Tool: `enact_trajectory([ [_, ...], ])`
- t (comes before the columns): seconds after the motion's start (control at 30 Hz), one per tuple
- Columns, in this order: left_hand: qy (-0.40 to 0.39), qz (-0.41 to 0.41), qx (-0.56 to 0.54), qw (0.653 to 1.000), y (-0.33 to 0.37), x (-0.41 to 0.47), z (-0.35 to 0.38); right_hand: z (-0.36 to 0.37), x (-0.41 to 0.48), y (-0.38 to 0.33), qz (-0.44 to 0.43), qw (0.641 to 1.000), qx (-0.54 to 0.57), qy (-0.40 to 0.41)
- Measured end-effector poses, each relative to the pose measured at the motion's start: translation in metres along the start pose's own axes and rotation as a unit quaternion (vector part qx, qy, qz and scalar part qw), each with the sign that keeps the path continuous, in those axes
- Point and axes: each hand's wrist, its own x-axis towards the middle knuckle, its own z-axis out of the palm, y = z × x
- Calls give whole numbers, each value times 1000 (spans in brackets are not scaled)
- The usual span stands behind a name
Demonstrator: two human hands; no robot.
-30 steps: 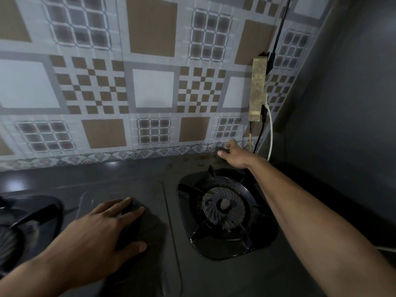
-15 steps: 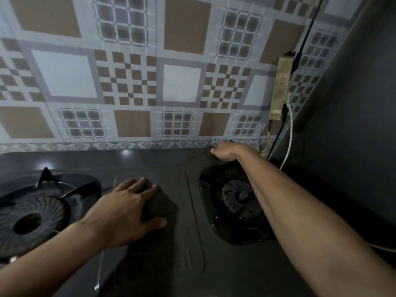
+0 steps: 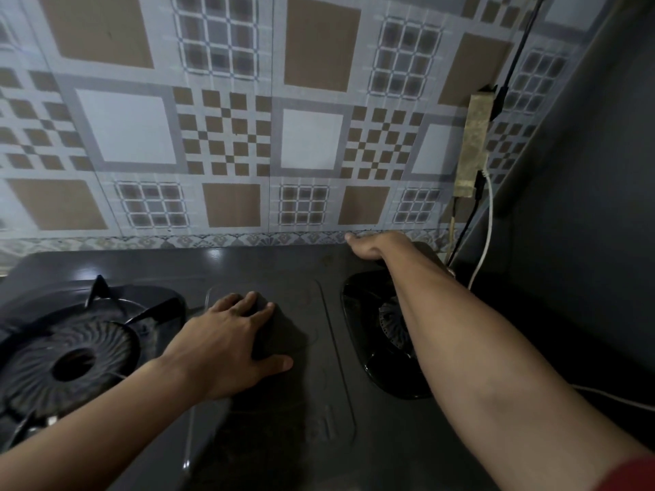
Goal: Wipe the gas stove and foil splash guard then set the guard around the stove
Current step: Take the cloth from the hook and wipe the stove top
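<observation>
The dark grey gas stove (image 3: 329,271) fills the lower view, with a left burner (image 3: 67,363) and a right burner (image 3: 390,327). My left hand (image 3: 230,345) lies flat, fingers spread, on the raised middle panel between the burners. My right hand (image 3: 372,246) reaches over the right burner and presses on the stove's back edge, where it meets the tile-patterned foil splash guard (image 3: 312,143) standing upright behind. Its fingers are curled; whether a cloth lies under it is hidden.
A grimy power strip (image 3: 473,147) hangs on the guard at the right, with a black cable (image 3: 517,51) above and a white cable (image 3: 487,235) dropping beside the stove. A plain dark grey wall (image 3: 584,207) closes the right side.
My view has swung left, bringing the left burner into sight. My right hand has slid a little left along the stove's back edge. My left hand stays flat on the middle panel.
</observation>
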Motion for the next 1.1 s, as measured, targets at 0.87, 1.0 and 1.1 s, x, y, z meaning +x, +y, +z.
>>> enact_trajectory([
  [0.87, 62, -8, -51, 997, -21, -1, -2, 62, -192, -60, -182, 970, -90, 133],
  [1.0, 62, 2, -67, 996, -21, -1, -11, 72, -210, -74, -253, 953, -107, 132],
  [1.1, 60, -14, -103, 993, -32, -4, -14, 79, -223, -76, -304, 936, -118, 131],
])
